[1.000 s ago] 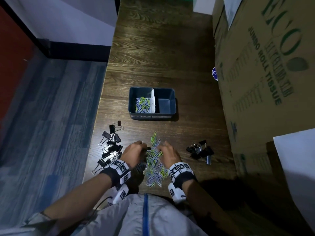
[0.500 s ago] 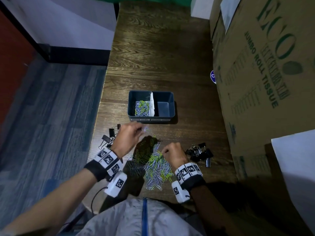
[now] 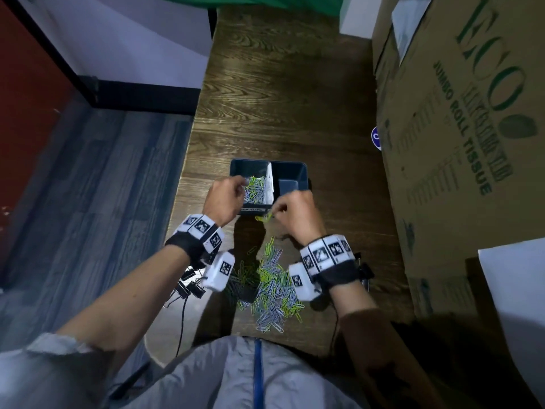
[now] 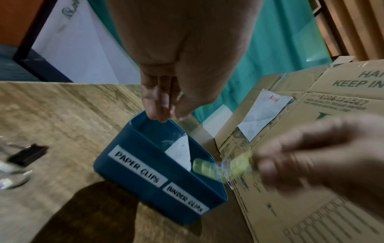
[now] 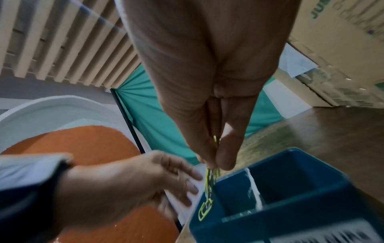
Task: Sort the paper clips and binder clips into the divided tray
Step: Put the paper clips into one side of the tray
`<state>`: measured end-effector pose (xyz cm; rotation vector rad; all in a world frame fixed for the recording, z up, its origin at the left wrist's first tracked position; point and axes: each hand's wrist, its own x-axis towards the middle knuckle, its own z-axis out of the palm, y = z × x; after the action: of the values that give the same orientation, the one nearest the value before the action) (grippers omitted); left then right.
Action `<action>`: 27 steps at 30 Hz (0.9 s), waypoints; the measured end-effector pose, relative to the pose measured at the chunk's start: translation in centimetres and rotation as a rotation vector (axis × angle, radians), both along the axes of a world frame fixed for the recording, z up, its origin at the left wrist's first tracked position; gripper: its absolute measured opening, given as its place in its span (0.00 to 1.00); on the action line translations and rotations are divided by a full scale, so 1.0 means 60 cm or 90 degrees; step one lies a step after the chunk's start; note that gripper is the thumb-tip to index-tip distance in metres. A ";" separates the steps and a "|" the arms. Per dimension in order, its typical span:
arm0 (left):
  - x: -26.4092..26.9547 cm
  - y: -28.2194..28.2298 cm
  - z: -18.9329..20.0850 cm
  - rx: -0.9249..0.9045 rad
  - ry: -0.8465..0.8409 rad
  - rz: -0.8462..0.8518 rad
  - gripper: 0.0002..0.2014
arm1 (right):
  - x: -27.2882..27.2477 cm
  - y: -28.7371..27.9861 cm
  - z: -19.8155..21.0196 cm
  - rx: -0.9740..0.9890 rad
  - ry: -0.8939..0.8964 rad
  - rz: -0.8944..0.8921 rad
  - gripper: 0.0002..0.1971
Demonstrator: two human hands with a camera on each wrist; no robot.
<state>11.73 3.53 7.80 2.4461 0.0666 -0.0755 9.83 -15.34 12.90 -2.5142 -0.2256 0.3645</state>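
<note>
The blue divided tray (image 3: 290, 163) stands mid-table, its front labelled PAPER CLIPS and BINDER CLIPS (image 4: 137, 166). Its left compartment holds paper clips (image 3: 256, 188); the right one looks bare. My left hand (image 3: 239, 184) hovers over the left compartment with fingers loose (image 5: 182, 180) and nothing seen in them. My right hand (image 3: 275, 212) is at the tray's front wall and pinches a small bunch of yellow-green paper clips (image 5: 209, 185) that dangles from thumb and fingers. A loose pile of paper clips (image 3: 271, 287) lies near the table's front edge, between my wrists.
Black binder clips (image 3: 188, 286) lie left of the pile, and more (image 3: 364, 271) show behind my right wrist. A large cardboard box (image 3: 457, 143) walls the table's right side. The table's left edge drops to the floor (image 3: 88, 202).
Both hands have left the pile and moved forward to the tray. The left went first and now hangs over the paper clip compartment. The right has lifted some clips.
</note>
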 end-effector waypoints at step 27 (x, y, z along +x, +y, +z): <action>-0.276 -0.042 -0.139 0.144 0.295 -0.216 0.31 | -0.240 -0.129 -0.252 -0.156 0.279 0.016 0.36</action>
<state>-4.81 0.98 -0.53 2.5903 -0.1440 -0.8242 -4.57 -23.08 -2.24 -2.5872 -0.0404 0.9888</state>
